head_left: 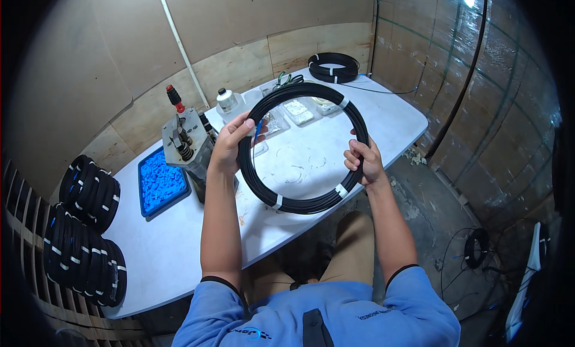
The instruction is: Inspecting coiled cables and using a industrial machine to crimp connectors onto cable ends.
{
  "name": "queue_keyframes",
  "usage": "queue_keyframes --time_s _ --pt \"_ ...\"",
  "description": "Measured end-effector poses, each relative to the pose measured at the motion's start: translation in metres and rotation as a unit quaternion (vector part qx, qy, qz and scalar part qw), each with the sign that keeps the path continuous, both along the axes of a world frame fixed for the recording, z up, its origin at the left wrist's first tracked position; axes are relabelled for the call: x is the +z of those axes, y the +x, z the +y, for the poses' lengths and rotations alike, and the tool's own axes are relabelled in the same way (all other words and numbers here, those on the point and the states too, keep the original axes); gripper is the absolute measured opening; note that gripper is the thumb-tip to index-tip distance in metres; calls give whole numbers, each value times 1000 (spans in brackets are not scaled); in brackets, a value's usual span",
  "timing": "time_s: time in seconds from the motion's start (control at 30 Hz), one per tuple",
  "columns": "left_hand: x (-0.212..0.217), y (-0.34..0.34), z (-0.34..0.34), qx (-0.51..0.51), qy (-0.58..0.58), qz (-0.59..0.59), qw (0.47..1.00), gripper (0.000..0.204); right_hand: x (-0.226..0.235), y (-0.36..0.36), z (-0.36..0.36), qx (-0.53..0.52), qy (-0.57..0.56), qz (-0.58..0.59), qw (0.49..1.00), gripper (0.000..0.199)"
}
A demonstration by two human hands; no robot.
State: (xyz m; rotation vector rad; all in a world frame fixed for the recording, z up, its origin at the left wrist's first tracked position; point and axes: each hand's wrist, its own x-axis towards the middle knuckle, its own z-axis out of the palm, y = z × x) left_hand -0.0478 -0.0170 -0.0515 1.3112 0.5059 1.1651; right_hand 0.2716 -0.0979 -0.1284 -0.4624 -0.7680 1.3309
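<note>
A large coil of black cable (272,197), bound at intervals with white tape, is held up over the near part of the white table. My left hand (230,144) grips its left side, thumb in front and fingers behind. Close to that thumb a short blue piece (258,131) shows on the cable. On the coil's right side my right hand (364,160) is closed around the cable, fingers curled over the front. Through the ring, clear containers with small parts (297,111) show on the table.
A hand-lever press (187,137) with a red handle stands left of the coil, beside a tray of small blue parts (160,180). Stacked black coils (84,251) sit at the far left. Another coil (333,68) lies at the back; a white-capped bottle (226,99) stands behind the press.
</note>
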Motion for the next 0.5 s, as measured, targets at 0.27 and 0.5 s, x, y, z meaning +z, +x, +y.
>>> queue_keyframes --time_s 0.27,0.5 --pt "4 -9 7 -37 -46 86 995 35 1 3 -3 13 0 -43 999 27" --pt "18 -1 -6 -1 -53 93 994 36 12 6 -5 -4 24 -97 995 28"
